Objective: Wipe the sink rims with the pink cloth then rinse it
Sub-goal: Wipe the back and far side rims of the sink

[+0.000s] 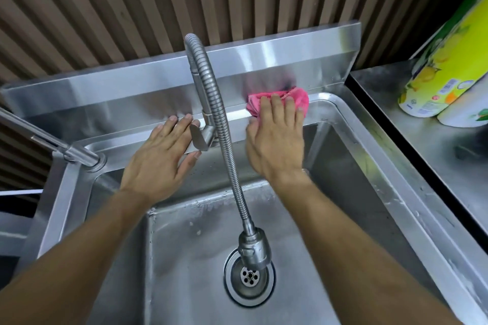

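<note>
Cloth (pixel 280 103) under right hand (pixel 274 140), back rim (pixel 232 115)

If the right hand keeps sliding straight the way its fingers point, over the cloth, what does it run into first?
Most likely the steel backsplash. The right hand presses the pink cloth flat on the sink's back rim, fingers aimed at that upright panel just behind the cloth. Depth is hard to judge, but nothing else shows in between.

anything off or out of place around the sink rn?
Nothing stands out. Right hand presses the pink cloth on the back rim; left hand rests flat beside the faucet. Only water droplets in the basin. Two wrapped rolls lie on the counter.
</note>
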